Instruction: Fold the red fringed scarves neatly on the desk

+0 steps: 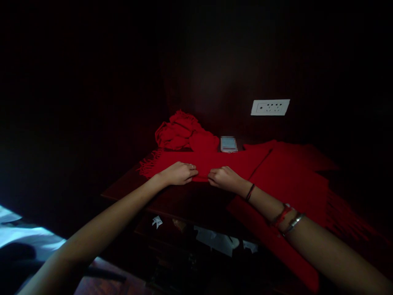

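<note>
Red scarf (pixel 204 159): lies flat on the dark surface (pixel 123 190), directly under and ahead of both hands. Its long axis runs from 9 o'clock, where the fringe (pixel 150 164) ends, towards 3 o'clock, across the line of the forearms. The near edge passes beneath the fingertips, and the cloth extends from them towards 12 o'clock. Left hand (pixel 179 173) and right hand (pixel 225 178) both touch this edge, so neither is nearer; the left is closer to the fringe. Fingers of each hand are curled and appear to pinch the edge, with a short gap between the hands. Wider red cloth (pixel 291 180) spreads at 3 o'clock; whether it is one piece with the scarf cannot be told. A crumpled red cloth (pixel 184 133) sits at 11 o'clock. Markings: the pale item (pixel 229 143) at 12 o'clock is pixelated and unreadable; the socket plate (pixel 270 107) at 1 o'clock shows no legible writing.
</note>
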